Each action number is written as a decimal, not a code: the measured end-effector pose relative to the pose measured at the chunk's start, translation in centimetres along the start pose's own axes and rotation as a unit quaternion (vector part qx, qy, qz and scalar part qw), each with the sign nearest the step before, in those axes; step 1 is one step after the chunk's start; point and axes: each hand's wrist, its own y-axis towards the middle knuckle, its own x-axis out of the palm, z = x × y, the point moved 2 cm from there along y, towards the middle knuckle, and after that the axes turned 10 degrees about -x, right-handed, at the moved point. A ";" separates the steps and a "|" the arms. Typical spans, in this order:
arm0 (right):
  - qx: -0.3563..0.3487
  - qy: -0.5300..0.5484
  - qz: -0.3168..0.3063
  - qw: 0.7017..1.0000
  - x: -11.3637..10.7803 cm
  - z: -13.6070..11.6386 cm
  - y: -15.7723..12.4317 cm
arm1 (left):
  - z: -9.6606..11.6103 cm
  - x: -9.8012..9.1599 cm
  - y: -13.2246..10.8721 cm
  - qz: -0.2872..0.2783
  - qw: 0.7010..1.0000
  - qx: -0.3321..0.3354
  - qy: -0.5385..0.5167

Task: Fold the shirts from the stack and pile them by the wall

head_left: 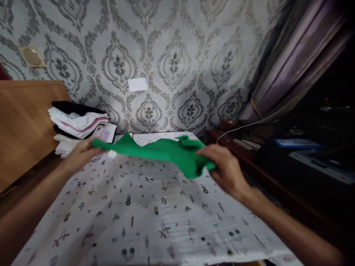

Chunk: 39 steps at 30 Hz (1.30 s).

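A green cloth garment [163, 149] is stretched between my two hands above the patterned white cloth [144, 229] that covers the table. My left hand [83, 150] grips its left end, close to a small white tag [112, 154]. On the other side, my right hand [226, 168] has its fingers closed on the bunched right end. The garment is slightly blurred, and folds hide its full shape, so I cannot tell what kind of garment it is.
A stack of folded clothes [79, 123] stands at the back left, beside a wooden panel [27, 122]. Behind the table rises a patterned wall [172, 66]. On the right are a dark red ledge [235, 147], a thin white cable [246, 125] and a purple curtain [294, 62].
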 end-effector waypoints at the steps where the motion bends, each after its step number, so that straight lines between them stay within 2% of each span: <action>1: -0.002 0.038 -0.034 0.999 1.1 -1.4 -2.2 | -2.1 0.2 -1.1 -0.027 0.998 -0.017 0.048; 4: 0.020 0.153 -0.136 0.979 3.8 -5.0 -7.1 | -7.2 1.0 -3.8 -0.153 0.975 -0.062 0.147; 7: 0.048 0.234 -0.228 0.944 4.3 -7.0 -8.9 | -9.6 1.7 -5.4 -0.243 0.946 -0.080 0.199; 11: 0.071 0.297 -0.316 0.898 2.8 -7.3 -8.3 | -9.3 1.7 -6.0 -0.309 0.913 -0.072 0.259; 13: 0.081 0.363 -0.373 0.850 2.3 -6.7 -7.7 | -8.6 1.4 -5.7 -0.334 0.895 -0.089 0.283; 15: 0.096 0.436 -0.423 0.789 2.8 -5.3 -6.9 | -8.1 0.9 -4.8 -0.361 0.880 -0.116 0.288; 16: 0.113 0.456 -0.427 0.772 3.5 -4.3 -6.3 | -8.0 0.8 -4.0 -0.371 0.876 -0.125 0.283; 17: 0.139 0.458 -0.417 0.773 4.6 -2.9 -5.4 | -8.0 0.7 -2.9 -0.372 0.877 -0.126 0.277; 19: 0.216 0.393 -0.362 0.817 7.7 0.5 -3.1 | -8.2 0.9 0.1 -0.333 0.895 -0.106 0.278; 21: 0.301 0.266 -0.321 0.858 11.6 4.2 -0.5 | -8.8 1.7 3.7 -0.230 0.918 -0.078 0.313; 22: 0.349 0.187 -0.308 0.865 13.6 6.0 0.7 | -9.3 2.3 5.6 -0.169 0.923 -0.072 0.339; 24: 0.392 0.126 -0.301 0.860 17.6 8.8 2.8 | -10.6 3.8 8.9 -0.066 0.916 -0.084 0.388; 25: 0.410 0.103 -0.300 0.855 19.5 9.9 3.5 | -11.3 4.6 10.2 -0.032 0.910 -0.094 0.404; 29: 0.447 0.056 -0.289 0.844 25.2 12.6 4.5 | -13.9 7.5 13.6 0.031 0.893 -0.115 0.434; 33: 0.409 0.071 -0.267 0.870 27.6 14.0 4.6 | -15.3 8.3 14.3 0.050 0.884 -0.109 0.452; 36: 0.368 0.072 -0.209 0.903 27.8 14.5 4.8 | -15.6 7.8 14.1 0.061 0.882 -0.110 0.454; 39: 0.354 0.054 -0.162 0.919 27.9 14.7 4.5 | -15.7 7.4 13.7 0.087 0.875 -0.121 0.460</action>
